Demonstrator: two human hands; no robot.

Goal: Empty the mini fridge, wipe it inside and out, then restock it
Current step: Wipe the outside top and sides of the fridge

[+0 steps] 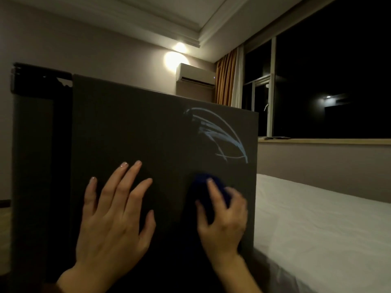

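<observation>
Mini fridge (148, 134), dark outer panel, beside bed (317, 218); left hand (114, 212) flat, fingers spread, bracing; right hand (222, 216) gripping blue cloth (203, 182); step: exterior wiping; next, likely the wet streaks (220, 132) above.
</observation>
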